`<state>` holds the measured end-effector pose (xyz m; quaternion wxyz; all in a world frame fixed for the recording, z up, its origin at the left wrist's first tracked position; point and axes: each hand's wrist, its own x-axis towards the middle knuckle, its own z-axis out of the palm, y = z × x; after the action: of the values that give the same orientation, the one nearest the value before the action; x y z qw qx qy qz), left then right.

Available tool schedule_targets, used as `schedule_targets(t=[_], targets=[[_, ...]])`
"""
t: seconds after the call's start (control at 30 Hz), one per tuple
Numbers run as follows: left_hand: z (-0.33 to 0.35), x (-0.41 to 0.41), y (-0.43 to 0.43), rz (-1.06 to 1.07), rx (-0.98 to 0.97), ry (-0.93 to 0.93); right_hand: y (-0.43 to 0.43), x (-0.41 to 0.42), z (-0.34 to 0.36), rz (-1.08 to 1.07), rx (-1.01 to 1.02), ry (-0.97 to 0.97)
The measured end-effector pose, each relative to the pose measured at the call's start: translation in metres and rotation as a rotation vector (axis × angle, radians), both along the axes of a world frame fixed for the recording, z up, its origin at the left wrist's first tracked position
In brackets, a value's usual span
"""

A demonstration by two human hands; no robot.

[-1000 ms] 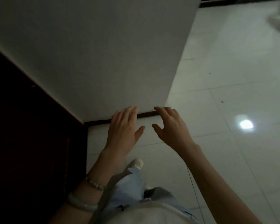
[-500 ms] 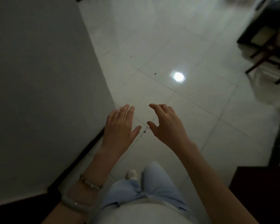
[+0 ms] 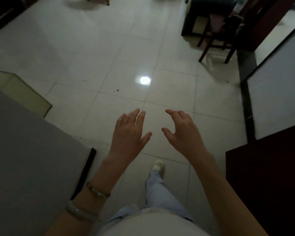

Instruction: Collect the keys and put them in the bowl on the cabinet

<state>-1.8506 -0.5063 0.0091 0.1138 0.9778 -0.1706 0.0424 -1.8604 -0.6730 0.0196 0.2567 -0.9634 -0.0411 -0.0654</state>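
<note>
My left hand is held out over the white tiled floor, palm down, fingers spread and holding nothing. Two bracelets sit on its wrist. My right hand hovers beside it, fingers curled but apart, also with nothing in it. No keys, no bowl and no cabinet top show in this view.
A grey wall corner with a dark skirting stands at my left. Dark wooden furniture is close at my right, with a grey wall panel behind it. A wooden chair stands far right. Open floor lies ahead.
The view has swung right, away from the wall and dark door, out over the open floor. Both hands stay in front, held the same way, holding nothing.
</note>
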Motion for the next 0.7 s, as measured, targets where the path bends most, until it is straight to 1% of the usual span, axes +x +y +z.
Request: schedule_targets(t=[0.17,0.33,0.7], targets=[[0.005,0.08,-0.043,-0.111,0.007,-0.017,-0.042,0.064,0.008,-0.096,-0.007,-0.033],[0.012,0.144,-0.1,-0.175,-0.043,-0.027,-0.092,0.113,0.016,-0.164,-0.024,-0.052],[0.017,0.242,-0.213,-0.424,-0.037,-0.037,-0.192,0.172,0.017,-0.4,-0.076,-0.04]])
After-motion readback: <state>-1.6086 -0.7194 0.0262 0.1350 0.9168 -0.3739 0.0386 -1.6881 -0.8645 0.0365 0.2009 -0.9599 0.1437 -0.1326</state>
